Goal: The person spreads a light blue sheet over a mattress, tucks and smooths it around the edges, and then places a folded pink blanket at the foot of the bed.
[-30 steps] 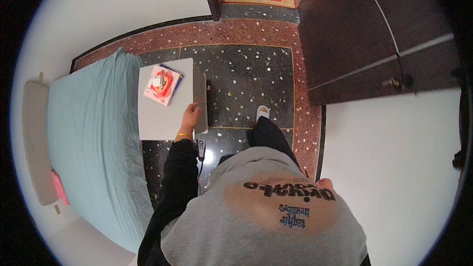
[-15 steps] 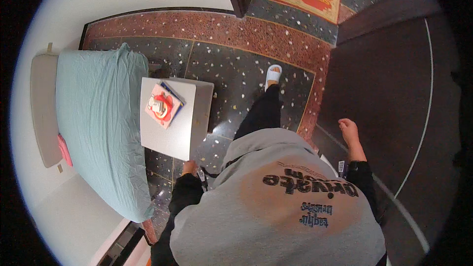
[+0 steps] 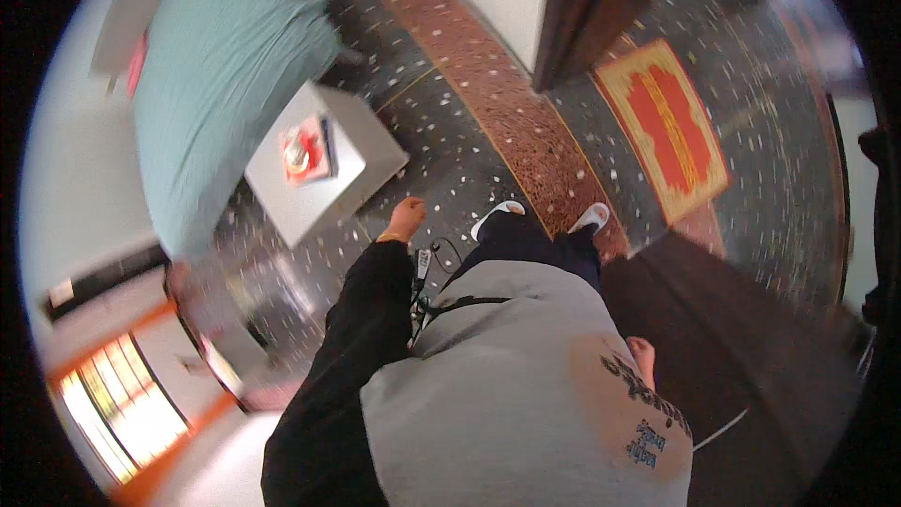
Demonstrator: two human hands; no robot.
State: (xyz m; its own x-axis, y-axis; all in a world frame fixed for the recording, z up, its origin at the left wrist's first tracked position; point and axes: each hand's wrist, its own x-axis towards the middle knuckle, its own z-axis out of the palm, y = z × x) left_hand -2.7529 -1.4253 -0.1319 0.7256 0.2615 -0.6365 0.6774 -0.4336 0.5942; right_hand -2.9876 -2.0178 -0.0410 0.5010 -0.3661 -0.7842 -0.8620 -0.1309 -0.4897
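My left hand [image 3: 407, 219] hangs in front of me with its fingers curled in and nothing visible in them. It is nearest to a white bedside cabinet [image 3: 272, 195], apart from its corner. On the cabinet lies a pink and red book [image 3: 319, 162] over a dark blue one, with a small whitish object [image 3: 297, 152], blurred, on top. My right hand [image 3: 642, 357] is low at my right side, mostly hidden behind my grey shirt. Its fingers do not show clearly. A dark brown panel [image 3: 741, 347] lies beyond it.
A bed with a teal sheet [image 3: 225, 56] stands beyond the cabinet. A dark door frame [image 3: 554, 28] ends the white wall ahead. Past a reddish floor strip [image 3: 488, 103] lies a red and yellow doormat [image 3: 662, 131]. My feet wear white slippers [image 3: 589, 217]. A bright barred window [image 3: 122, 394] is at lower left.
My view has turned to the right, so the bed and cabinet sit further left and the doormat is nearer. My left hand has swung forward; my right hand has dropped back beside my body.
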